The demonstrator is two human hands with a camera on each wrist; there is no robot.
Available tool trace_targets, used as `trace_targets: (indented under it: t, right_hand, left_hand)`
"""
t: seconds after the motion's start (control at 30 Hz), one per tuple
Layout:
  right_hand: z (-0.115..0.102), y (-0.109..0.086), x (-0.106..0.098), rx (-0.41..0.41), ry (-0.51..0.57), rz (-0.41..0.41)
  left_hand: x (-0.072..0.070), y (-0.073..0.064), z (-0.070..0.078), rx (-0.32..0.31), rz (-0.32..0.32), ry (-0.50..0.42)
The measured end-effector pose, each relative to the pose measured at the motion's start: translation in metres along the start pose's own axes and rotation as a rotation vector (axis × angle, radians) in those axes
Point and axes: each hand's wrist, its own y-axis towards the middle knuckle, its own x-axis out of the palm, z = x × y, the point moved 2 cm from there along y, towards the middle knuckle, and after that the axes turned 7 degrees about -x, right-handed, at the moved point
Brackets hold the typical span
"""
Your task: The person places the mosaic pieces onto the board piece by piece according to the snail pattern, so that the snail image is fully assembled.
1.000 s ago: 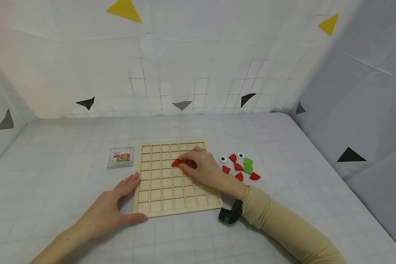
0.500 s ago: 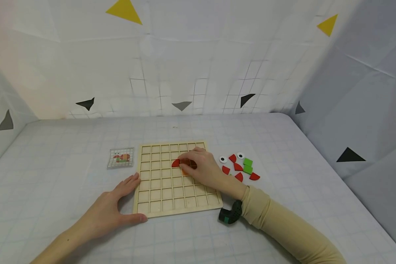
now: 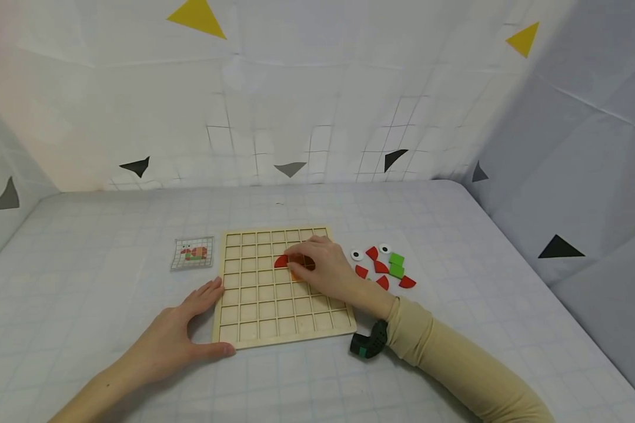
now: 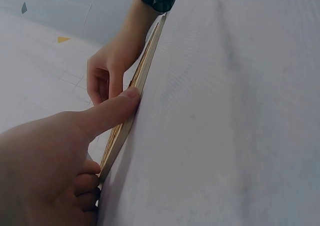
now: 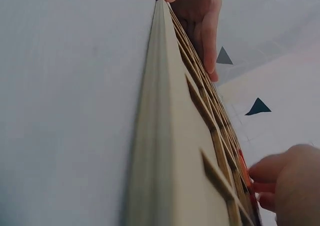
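A square wooden grid board (image 3: 258, 310) lies on the table. My left hand (image 3: 171, 332) spans its near left corner, fingertips at the left edge and thumb along the front edge. Over the upper middle of the board, my right hand (image 3: 325, 267) bends its thumb and index finger about a red quarter-circle piece (image 3: 281, 261) seated in the grid. Orange pieces (image 3: 296, 277) show partly below that hand, the rest hidden by it. In the right wrist view the fingertips meet a red piece (image 5: 243, 162) at the board's surface.
A picture card (image 3: 193, 253) with a coloured figure on a grid lies left of the board. Right of it are several red quarter-circle pieces (image 3: 381, 267), green squares (image 3: 397, 271) and two white eye discs (image 3: 357, 255). A dark wrist device (image 3: 369, 341) hangs below the right cuff.
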Motion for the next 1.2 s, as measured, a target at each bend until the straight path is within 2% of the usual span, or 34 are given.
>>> trace_targets:
  t: [0.1, 0.2, 0.37, 0.5, 0.67, 0.8, 0.97, 1.2]
  right_hand:
    - [0.004, 0.003, -0.01, 0.011, 0.05, -0.09]
    - [0.013, 0.005, -0.03, 0.045, 0.146, -0.15]
    - [0.045, 0.0, -0.069, 0.158, 0.26, -0.14]
    - [0.072, -0.013, -0.088, 0.291, 0.255, -0.184]
    - [0.094, -0.028, -0.098, 0.424, 0.274, -0.343]
    - [0.107, -0.038, -0.102, 0.439, 0.332, -0.424]
    - [0.119, -0.048, -0.107, 0.424, 0.406, -0.455]
    - [0.128, -0.056, -0.106, 0.45, 0.501, -0.464]
  left_hand:
    - [0.0, -0.001, 0.0, -0.001, 0.0, -0.003]
    - [0.0, -0.001, 0.0, 0.001, 0.003, -0.002]
    - [-0.001, 0.0, 0.0, -0.003, -0.001, 0.006]
    - [-0.001, -0.001, -0.001, -0.007, -0.001, 0.009]
    - [0.0, -0.001, -0.002, -0.013, 0.001, 0.011]
    - [0.0, -0.001, -0.001, -0.011, 0.004, 0.012]
    - [0.0, -0.001, 0.0, -0.001, 0.007, 0.018]
    - [0.0, 0.0, 0.0, 0.004, 0.01, 0.03]
